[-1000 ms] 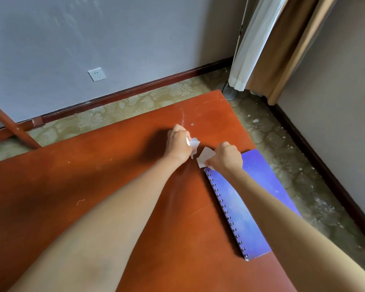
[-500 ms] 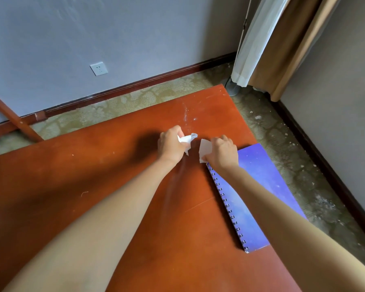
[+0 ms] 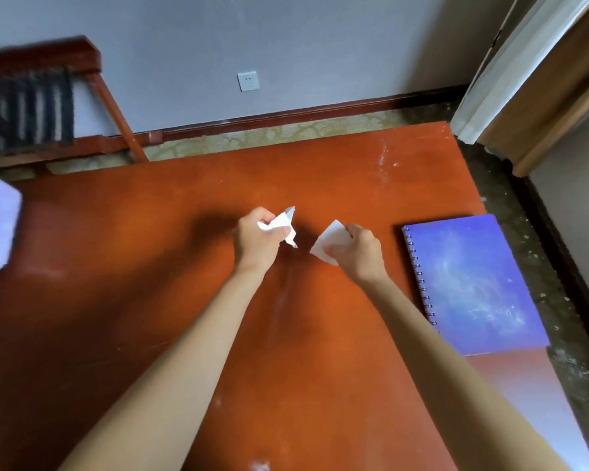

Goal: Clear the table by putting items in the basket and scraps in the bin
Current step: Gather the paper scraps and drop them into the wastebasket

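While the crumpled paper scrap (image 3: 279, 226) is clamped in the left hand (image 3: 257, 237) and the flat paper scrap (image 3: 329, 243) in the right hand (image 3: 357, 251), both are held over the table (image 3: 150, 249), wider apart than before. The spiral notebook (image 3: 473, 283), previously touched by the right hand, is now clear of it.

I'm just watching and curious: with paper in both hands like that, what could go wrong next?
1. The left hand pinches a crumpled paper scrap only partly enclosed; it might slip out on the way to the bin, which is not in view.
2. The right hand holds a flat paper scrap by one edge, so it could flutter loose.
3. The blue spiral notebook lies at the table's right edge and might get knocked off.
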Motion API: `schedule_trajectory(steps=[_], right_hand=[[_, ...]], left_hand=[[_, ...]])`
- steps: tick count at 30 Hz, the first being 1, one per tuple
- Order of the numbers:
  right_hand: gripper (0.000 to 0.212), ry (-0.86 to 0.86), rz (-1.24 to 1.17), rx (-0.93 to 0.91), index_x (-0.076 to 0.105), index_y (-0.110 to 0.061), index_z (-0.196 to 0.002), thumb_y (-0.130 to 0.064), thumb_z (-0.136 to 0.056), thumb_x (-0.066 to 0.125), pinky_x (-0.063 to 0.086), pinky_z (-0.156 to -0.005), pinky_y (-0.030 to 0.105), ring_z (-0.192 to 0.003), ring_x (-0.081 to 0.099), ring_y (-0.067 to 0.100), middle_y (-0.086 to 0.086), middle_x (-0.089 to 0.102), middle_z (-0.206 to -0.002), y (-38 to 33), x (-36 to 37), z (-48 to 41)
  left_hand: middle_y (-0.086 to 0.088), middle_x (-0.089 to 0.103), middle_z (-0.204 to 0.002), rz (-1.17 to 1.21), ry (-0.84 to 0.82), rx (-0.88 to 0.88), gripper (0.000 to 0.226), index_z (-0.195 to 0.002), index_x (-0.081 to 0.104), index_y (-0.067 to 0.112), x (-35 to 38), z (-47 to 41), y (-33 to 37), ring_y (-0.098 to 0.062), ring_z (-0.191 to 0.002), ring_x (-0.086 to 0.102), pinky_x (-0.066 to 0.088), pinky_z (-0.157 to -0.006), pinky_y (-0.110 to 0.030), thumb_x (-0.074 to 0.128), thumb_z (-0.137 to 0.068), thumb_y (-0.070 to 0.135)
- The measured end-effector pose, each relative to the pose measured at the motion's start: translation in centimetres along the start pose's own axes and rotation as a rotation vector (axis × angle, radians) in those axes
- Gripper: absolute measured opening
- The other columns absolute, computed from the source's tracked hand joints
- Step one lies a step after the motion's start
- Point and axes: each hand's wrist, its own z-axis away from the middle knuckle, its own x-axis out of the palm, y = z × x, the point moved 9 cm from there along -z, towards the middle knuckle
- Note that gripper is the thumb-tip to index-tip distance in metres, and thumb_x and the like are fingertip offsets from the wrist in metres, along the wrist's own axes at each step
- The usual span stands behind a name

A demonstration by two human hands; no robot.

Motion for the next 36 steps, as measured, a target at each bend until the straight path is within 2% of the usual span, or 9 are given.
schedule_trajectory(steps=[3, 6, 9, 13, 17, 22, 28, 32, 36], right_hand=[[0.018, -0.074, -0.039, 0.013, 0.050, -0.007, -0.080, -0.016, -0.081, 0.065, 0.033, -0.055, 0.028, -0.075, 0.048, 0.026, 0.010, 0.054, -0.081, -1.0, 4.1, 2.7], [0.017, -0.113, -0.039, 0.023, 0.059, -0.004, -0.092, -0.016, -0.081, 0.064, 0.037, -0.063, 0.027, -0.079, 0.052, 0.026, 0.011, 0.060, -0.089, -2.9, 7.7, 4.8], [0.021, -0.140, -0.019, -0.010, 0.060, -0.001, -0.099, -0.013, -0.082, 0.061, 0.037, -0.063, 0.028, -0.078, 0.052, 0.025, 0.009, 0.058, -0.086, -5.9, 11.1, 6.7], [0.011, -0.145, 0.028, -0.092, 0.048, -0.005, -0.081, -0.009, -0.083, 0.057, 0.031, -0.055, 0.029, -0.071, 0.043, 0.027, 0.001, 0.044, -0.065, -11.5, 16.4, 9.5], [0.009, -0.110, 0.012, -0.150, 0.046, -0.003, -0.082, -0.007, -0.084, 0.054, 0.029, -0.053, 0.031, -0.069, 0.040, 0.027, 0.010, 0.046, -0.073, -17.1, 23.1, 12.7], [0.007, -0.103, -0.033, -0.104, 0.045, -0.007, -0.084, -0.003, -0.085, 0.050, 0.030, -0.048, 0.027, -0.070, 0.042, 0.026, 0.004, 0.048, -0.073, -22.0, 31.9, 16.6], [0.007, -0.140, 0.012, -0.120, 0.045, -0.006, -0.078, -0.002, -0.083, 0.049, 0.032, -0.050, 0.028, -0.067, 0.044, 0.024, 0.001, 0.047, -0.067, -26.2, 39.0, 20.3], [0.011, -0.175, 0.020, -0.194, 0.057, 0.003, -0.089, -0.004, -0.083, 0.051, 0.034, -0.050, 0.027, -0.067, 0.047, 0.025, 0.007, 0.055, -0.074, -29.1, 42.7, 22.4], [0.017, -0.291, 0.027, -0.293, 0.060, 0.001, -0.099, -0.005, -0.084, 0.054, 0.042, -0.056, 0.028, -0.071, 0.053, 0.023, 0.006, 0.059, -0.081, -32.7, 47.5, 25.5]], left_hand=[[0.002, 0.057, -0.066, 0.023, 0.044, -0.072, 0.027, -0.058, 0.051, 0.022, -4.4, 1.4, -3.9, -0.031, -0.078, 0.063, 0.056, -0.072, -0.045, 0.072, -0.067, 0.008], [0.007, 0.055, -0.062, 0.047, 0.105, -0.110, 0.028, -0.057, 0.050, 0.022, -8.9, 2.4, -6.3, -0.030, -0.077, 0.063, 0.056, -0.071, -0.044, 0.072, -0.066, 0.008], [0.005, 0.055, -0.063, 0.099, 0.130, -0.133, 0.027, -0.058, 0.050, 0.021, -13.2, 2.8, -8.6, -0.025, -0.072, 0.059, 0.056, -0.069, -0.045, 0.073, -0.066, 0.009], [-0.005, 0.059, -0.067, 0.175, 0.141, -0.141, 0.013, -0.058, 0.052, 0.018, -20.2, 2.6, -12.3, -0.025, -0.067, 0.057, 0.054, -0.061, -0.042, 0.064, -0.057, 0.015], [-0.007, 0.058, -0.066, 0.195, 0.131, -0.118, 0.020, -0.059, 0.053, 0.016, -27.7, 0.8, -16.9, -0.022, -0.062, 0.052, 0.044, -0.058, -0.031, 0.062, -0.066, 0.000], [-0.004, 0.058, -0.066, 0.132, 0.095, -0.114, 0.015, -0.064, 0.056, 0.013, -35.9, -0.6, -21.7, -0.025, -0.066, 0.057, 0.044, -0.057, -0.030, 0.062, -0.069, 0.001], [-0.003, 0.060, -0.069, 0.127, 0.164, -0.083, 0.008, -0.072, 0.059, 0.010, -43.3, -0.6, -25.5, -0.032, -0.076, 0.066, 0.052, -0.059, -0.037, 0.064, -0.071, 0.004], [0.004, 0.055, -0.061, 0.143, 0.248, -0.101, 0.014, -0.068, 0.056, 0.012, -47.8, 1.2, -28.3, -0.017, -0.062, 0.055, 0.039, -0.046, -0.020, 0.066, -0.076, 0.008], [0.003, 0.054, -0.059, 0.143, 0.394, -0.113, 0.017, -0.065, 0.053, 0.012, -53.6, 3.2, -31.4, -0.015, -0.059, 0.050, 0.035, -0.043, -0.011, 0.066, -0.077, 0.009]])
